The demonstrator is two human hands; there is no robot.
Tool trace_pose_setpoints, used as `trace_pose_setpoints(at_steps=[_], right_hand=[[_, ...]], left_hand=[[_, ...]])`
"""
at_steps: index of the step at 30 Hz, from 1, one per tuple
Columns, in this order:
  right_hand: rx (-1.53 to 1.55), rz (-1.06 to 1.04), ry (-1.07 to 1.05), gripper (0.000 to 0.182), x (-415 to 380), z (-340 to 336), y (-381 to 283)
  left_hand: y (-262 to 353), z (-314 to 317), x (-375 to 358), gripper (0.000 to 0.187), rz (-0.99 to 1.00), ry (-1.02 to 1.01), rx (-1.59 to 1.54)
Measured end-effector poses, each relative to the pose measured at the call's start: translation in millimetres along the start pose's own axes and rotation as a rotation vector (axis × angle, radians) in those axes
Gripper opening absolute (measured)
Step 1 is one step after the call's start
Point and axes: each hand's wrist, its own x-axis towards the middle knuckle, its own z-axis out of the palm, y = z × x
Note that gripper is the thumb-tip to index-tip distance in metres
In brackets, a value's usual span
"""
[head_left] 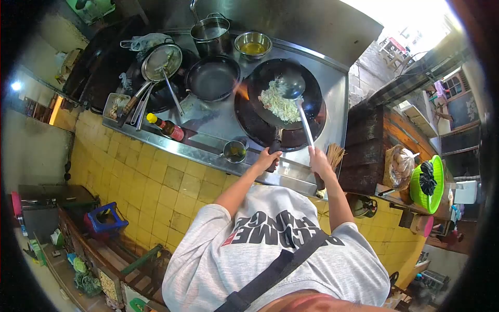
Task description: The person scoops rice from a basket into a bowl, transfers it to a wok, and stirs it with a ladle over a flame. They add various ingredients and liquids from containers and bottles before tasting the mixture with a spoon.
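Left hand [267, 158]: closed around the dark wok handle [275, 148], whose near end is hidden under the fingers. Right hand [318, 160]: closed around the long metal ladle [301, 112]; the lower end of the shaft is covered by the palm, the bowl rests upside down on the food. Black wok [283, 93]: sits on the right-hand burner of the steel cooktop [335, 99], an orange flame showing at its left edge; it holds pale shredded food [278, 101], too small to identify further. Behind and left of the wok: an empty dark pan [213, 78], a steel pot [210, 34], a steel bowl of yellowish liquid [253, 46]. Front ledge: a small metal cup [234, 152] with dark contents, just left of the left hand; a red-labelled sauce bottle [166, 126] lying tilted. Far left: a strainer [162, 61] over another pan, mostly hidden. Right of the cooktop: a bundle of wooden skewers [335, 153], partly behind the right forearm.
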Motion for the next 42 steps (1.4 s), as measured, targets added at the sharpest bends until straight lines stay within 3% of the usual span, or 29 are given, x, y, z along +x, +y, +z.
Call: trace_pose_setpoints(at_steps=[2,4,6,8,9,14,17,18,20,23,26,28,30,32,34,35,36,37,39,41,42], right_hand=[[0.025,-0.114,-0.093,0.045,4.8,14.6,6.0],[-0.02,0.136,-0.217,0.046,4.0,5.5,-43.1],[0.004,0.2,-0.186,0.047,1.8,-8.5,-77.9],[-0.01,0.208,-0.12,0.048,6.0,4.3,-73.2],[-0.163,0.134,-0.09,0.048,19.8,24.8,-44.8],[-0.029,0.182,-0.033,0.047,23.4,-2.0,-57.2],[-0.167,0.249,-0.068,0.049,36.1,1.8,-23.1],[-0.086,0.334,-0.092,0.048,23.6,-29.2,-54.9],[-0.249,0.259,0.017,0.044,22.1,-27.8,-32.2],[-0.264,0.244,-0.008,0.042,0.3,-15.4,4.1],[-0.279,0.253,-0.057,0.043,-18.0,-47.9,-27.5],[-0.221,0.275,-0.034,0.044,-7.4,-32.3,-14.1],[-0.334,-0.028,0.067,0.045,12.5,18.3,37.6],[-0.12,0.343,-0.123,0.047,15.0,3.6,4.8],[-0.204,0.289,-0.319,0.046,13.3,-29.1,-10.9],[-0.287,0.232,-0.315,0.043,-7.7,-61.2,-37.9],[-0.37,0.175,-0.31,0.04,-28.2,-94.9,-65.6],[-0.483,0.105,-0.233,0.036,-44.2,-104.9,-66.1],[-0.588,0.038,-0.142,0.035,-64.4,-127.7,-79.2],[-0.727,-0.045,-0.234,0.04,-83.8,-151.6,-105.1],[-0.72,-0.045,-0.235,0.04,-85.2,-158.2,-110.9]], left_hand=[[-1.0,0.2,-1.3,0.026,0.004,0.001,0.041],[-5.2,2.2,-4.6,0.026,-0.003,0.019,0.021],[-3.3,0.6,1.6,0.027,0.004,0.042,0.054],[-1.0,-1.5,-0.3,0.027,-0.013,0.011,0.044],[-1.4,-1.4,0.7,0.028,-0.005,0.019,0.055],[1.0,-2.2,0.1,0.029,-0.032,0.004,0.078],[-0.7,-0.4,0.6,0.029,-0.025,0.004,0.062],[-4.0,-2.4,2.0,0.028,-0.036,-0.009,0.059],[-0.1,-2.3,3.9,0.028,-0.039,-0.021,0.055],[4.9,-0.4,-4.0,0.027,-0.047,-0.012,0.035],[7.2,0.3,-3.4,0.027,-0.034,-0.035,0.04],[9.1,0.4,-2.5,0.022,-0.071,-0.022,0.018],[3.5,-5.8,8.7,0.019,-0.093,-0.088,-0.049],[9.6,2.9,11.6,0.012,-0.199,-0.13,-0.254],[13.2,3.6,22.3,0.013,-0.322,-0.145,-0.189],[14.6,7.6,22.6,0.016,-0.396,-0.16,-0.245],[10.1,25.7,21.6,0.017,-0.294,-0.015,-0.273],[24.5,48.4,-2.9,0.017,-0.314,0.01,-0.327],[85.6,83.1,-58.8,0.016,-0.326,0.03,-0.368],[118.8,91.4,-96.0,0.016,-0.631,-0.326,-0.783],[119.6,86.0,-89.6,0.016,-0.634,-0.321,-0.779]])
